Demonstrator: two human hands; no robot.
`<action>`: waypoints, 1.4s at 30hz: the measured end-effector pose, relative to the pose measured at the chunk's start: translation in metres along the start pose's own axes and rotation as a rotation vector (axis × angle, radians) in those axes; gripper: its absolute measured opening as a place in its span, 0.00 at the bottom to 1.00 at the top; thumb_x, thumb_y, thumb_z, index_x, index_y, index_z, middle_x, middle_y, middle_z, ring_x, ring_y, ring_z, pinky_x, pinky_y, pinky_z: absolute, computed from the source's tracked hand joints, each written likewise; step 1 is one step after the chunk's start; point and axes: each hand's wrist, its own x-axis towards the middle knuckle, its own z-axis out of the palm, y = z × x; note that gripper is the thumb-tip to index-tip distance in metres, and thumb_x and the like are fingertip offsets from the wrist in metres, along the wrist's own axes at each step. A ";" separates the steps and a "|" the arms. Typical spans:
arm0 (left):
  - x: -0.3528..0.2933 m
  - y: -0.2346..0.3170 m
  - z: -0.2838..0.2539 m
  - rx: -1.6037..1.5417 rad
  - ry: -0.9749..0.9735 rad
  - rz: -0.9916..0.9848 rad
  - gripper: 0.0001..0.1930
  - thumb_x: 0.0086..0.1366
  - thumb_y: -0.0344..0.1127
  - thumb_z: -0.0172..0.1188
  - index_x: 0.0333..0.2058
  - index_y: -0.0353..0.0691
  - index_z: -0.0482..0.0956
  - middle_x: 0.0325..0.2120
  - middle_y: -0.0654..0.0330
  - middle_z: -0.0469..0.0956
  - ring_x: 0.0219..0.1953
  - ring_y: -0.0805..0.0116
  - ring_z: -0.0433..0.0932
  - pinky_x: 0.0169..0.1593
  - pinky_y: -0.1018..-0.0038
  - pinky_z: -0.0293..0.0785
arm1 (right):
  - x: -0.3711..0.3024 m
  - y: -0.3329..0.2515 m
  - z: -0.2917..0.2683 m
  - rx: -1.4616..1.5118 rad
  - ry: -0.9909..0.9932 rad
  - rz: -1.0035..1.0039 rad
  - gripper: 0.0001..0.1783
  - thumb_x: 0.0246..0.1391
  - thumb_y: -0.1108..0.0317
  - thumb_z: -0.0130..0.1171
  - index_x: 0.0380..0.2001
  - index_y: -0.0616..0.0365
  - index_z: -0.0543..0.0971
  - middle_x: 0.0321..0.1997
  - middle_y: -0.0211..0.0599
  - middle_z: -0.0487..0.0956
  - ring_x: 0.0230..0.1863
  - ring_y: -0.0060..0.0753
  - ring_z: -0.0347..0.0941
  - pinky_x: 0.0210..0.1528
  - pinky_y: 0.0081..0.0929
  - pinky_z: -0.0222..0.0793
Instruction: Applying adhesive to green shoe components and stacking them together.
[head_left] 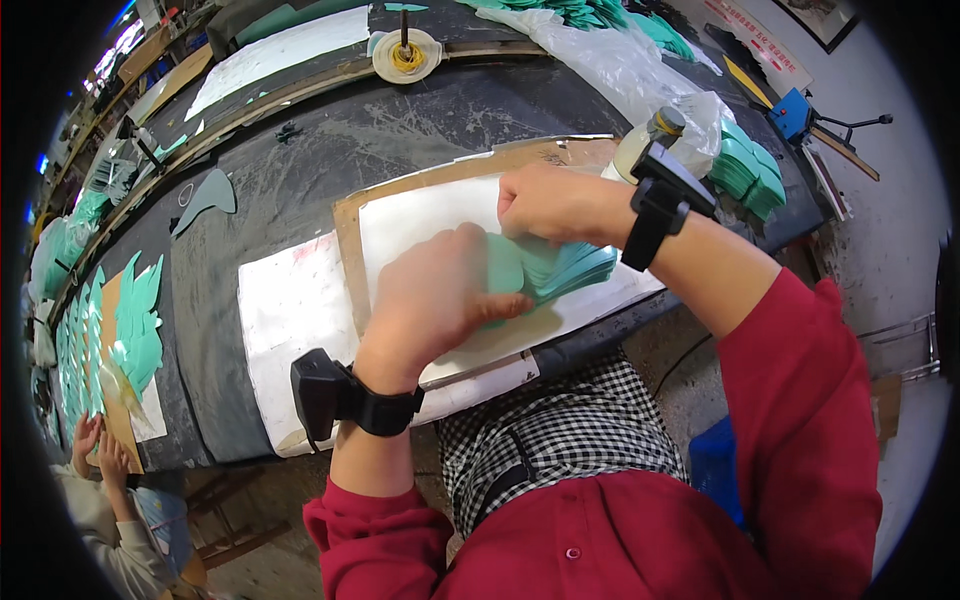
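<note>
A fanned stack of thin, smooth mint-green cut pieces (570, 272) lies on a white sheet (385, 215) in front of me. My left hand (432, 285), slightly blurred, curls round the left end of the pieces. Its thumb points right along their near side, and a light green piece (505, 264) shows between thumb and fingers. Over the far edge of the stack, my right hand (560, 203) is closed in a fist. Its fingertips are hidden, so what they pinch, if anything, cannot be seen.
A brown board (347, 235) lies under the white sheet. A bottle (640, 143) stands just beyond my right wrist. Green stacks (748, 170) sit at the right table end, near a plastic sheet (610, 75). At far left, another person's hands (103, 450) are beside green pieces (137, 315).
</note>
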 end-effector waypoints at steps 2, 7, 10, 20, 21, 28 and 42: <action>0.000 -0.002 0.002 0.005 0.011 0.006 0.38 0.47 0.62 0.76 0.47 0.38 0.79 0.40 0.49 0.83 0.44 0.46 0.83 0.46 0.58 0.77 | -0.001 -0.004 -0.002 0.113 0.010 0.054 0.12 0.46 0.67 0.64 0.35 0.60 0.79 0.29 0.31 0.78 0.31 0.25 0.72 0.31 0.27 0.68; -0.003 -0.002 -0.001 -0.002 0.007 -0.014 0.38 0.47 0.63 0.76 0.48 0.39 0.79 0.40 0.49 0.83 0.44 0.46 0.82 0.47 0.58 0.76 | -0.017 -0.001 0.000 0.447 0.019 0.056 0.10 0.48 0.71 0.61 0.36 0.61 0.78 0.31 0.30 0.77 0.32 0.23 0.72 0.31 0.26 0.69; -0.001 0.002 -0.004 0.012 -0.012 -0.028 0.39 0.47 0.63 0.76 0.49 0.38 0.79 0.41 0.49 0.83 0.44 0.45 0.82 0.47 0.58 0.76 | -0.026 0.002 -0.004 0.513 0.045 0.038 0.11 0.48 0.74 0.60 0.37 0.62 0.77 0.31 0.27 0.73 0.31 0.21 0.70 0.32 0.23 0.69; -0.009 -0.004 0.004 0.008 0.168 0.142 0.35 0.52 0.55 0.75 0.53 0.37 0.79 0.48 0.49 0.81 0.51 0.46 0.79 0.52 0.58 0.74 | -0.032 0.010 0.002 0.448 0.072 -0.081 0.15 0.44 0.65 0.67 0.36 0.62 0.81 0.31 0.34 0.78 0.36 0.29 0.74 0.39 0.27 0.71; -0.007 -0.002 0.004 -0.008 0.319 0.258 0.29 0.55 0.50 0.75 0.51 0.38 0.81 0.48 0.50 0.81 0.51 0.48 0.79 0.52 0.59 0.74 | -0.031 0.015 0.004 0.459 0.089 -0.092 0.15 0.44 0.65 0.67 0.36 0.62 0.81 0.31 0.34 0.78 0.35 0.28 0.74 0.38 0.27 0.70; 0.024 0.012 -0.017 0.304 0.158 0.400 0.07 0.55 0.28 0.66 0.35 0.39 0.86 0.37 0.62 0.80 0.43 0.59 0.78 0.46 0.62 0.75 | -0.030 0.029 0.009 0.611 0.081 -0.095 0.11 0.53 0.70 0.65 0.39 0.61 0.81 0.31 0.29 0.78 0.33 0.23 0.74 0.34 0.23 0.74; 0.062 0.049 -0.042 0.848 -0.314 0.883 0.03 0.55 0.35 0.61 0.23 0.50 0.79 0.30 0.71 0.74 0.39 0.73 0.75 0.45 0.74 0.73 | -0.022 0.055 0.019 1.125 0.053 -0.227 0.09 0.62 0.73 0.58 0.45 0.62 0.78 0.30 0.25 0.77 0.28 0.16 0.73 0.33 0.19 0.73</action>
